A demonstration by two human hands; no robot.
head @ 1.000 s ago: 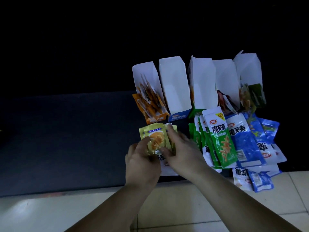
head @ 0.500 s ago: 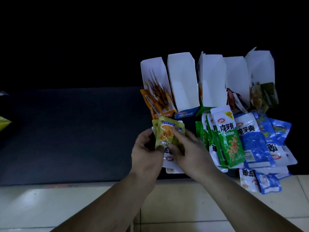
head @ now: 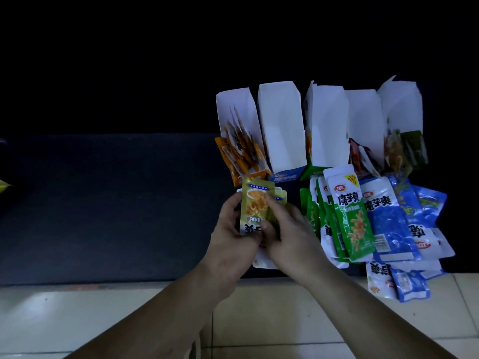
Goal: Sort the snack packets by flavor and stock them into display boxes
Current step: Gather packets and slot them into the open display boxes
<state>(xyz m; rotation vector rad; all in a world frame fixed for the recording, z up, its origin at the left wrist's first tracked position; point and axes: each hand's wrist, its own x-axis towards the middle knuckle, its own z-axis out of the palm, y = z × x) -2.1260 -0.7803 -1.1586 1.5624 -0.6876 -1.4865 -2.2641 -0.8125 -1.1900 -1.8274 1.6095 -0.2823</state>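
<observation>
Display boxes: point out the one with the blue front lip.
The second display box from the left, beside the box of orange packets. Its neighbours' lips are orange and green; its white inside shows no packets.

Yellow item point(head: 4, 186) cut by left edge, white packet point(head: 265, 263) largely covered

The left grip point(head: 233, 244) and right grip point(head: 293, 237) are bare, as are both forearms point(head: 160, 317) behind them.
</observation>
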